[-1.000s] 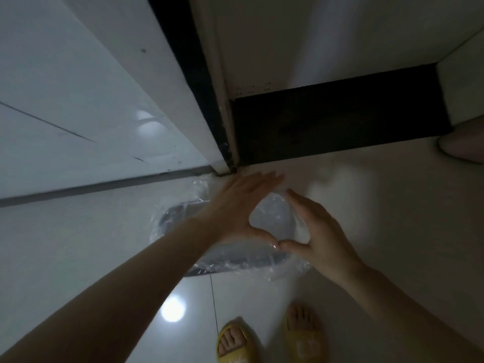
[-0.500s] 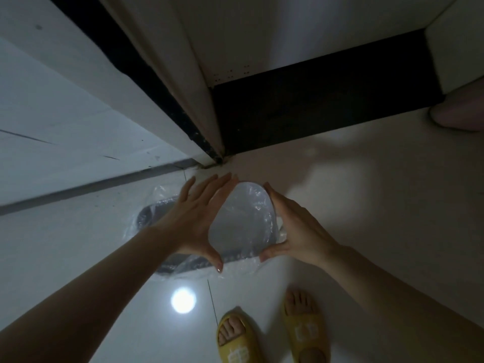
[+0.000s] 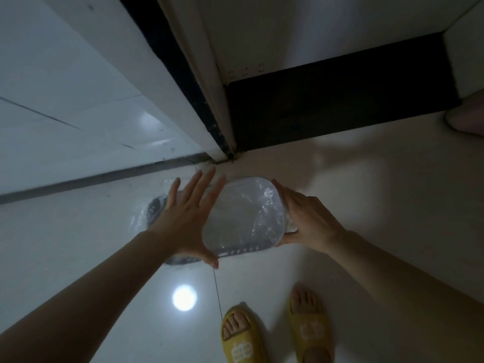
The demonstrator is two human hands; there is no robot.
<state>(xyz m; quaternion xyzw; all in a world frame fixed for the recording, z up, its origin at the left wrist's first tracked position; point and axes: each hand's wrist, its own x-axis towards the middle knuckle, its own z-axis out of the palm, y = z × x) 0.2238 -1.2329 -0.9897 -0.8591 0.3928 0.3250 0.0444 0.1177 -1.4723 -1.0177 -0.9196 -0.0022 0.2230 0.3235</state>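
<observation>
A translucent white rounded-rectangular basin [image 3: 243,216], covered in crinkled clear plastic film, is held up between my hands above the floor. Below it lies a dark grey slotted basket [image 3: 241,250], also in clear film [image 3: 138,218], partly hidden by the basin and my left hand. My left hand [image 3: 186,221] has straight, spread fingers and its palm presses against the basin's left side. My right hand [image 3: 309,221] grips the basin's right rim, thumb at the near corner and fingers along the far edge.
A pale door post [image 3: 209,87] and a black gap [image 3: 340,100] stand just beyond the basket. My feet in yellow slippers [image 3: 239,339] stand on glossy floor tile with a lamp reflection [image 3: 184,297]. A pinkish object [image 3: 468,116] sits at the right edge.
My hands have moved apart to the basin's two sides, and the translucent basin has come up off the grey basket toward me.
</observation>
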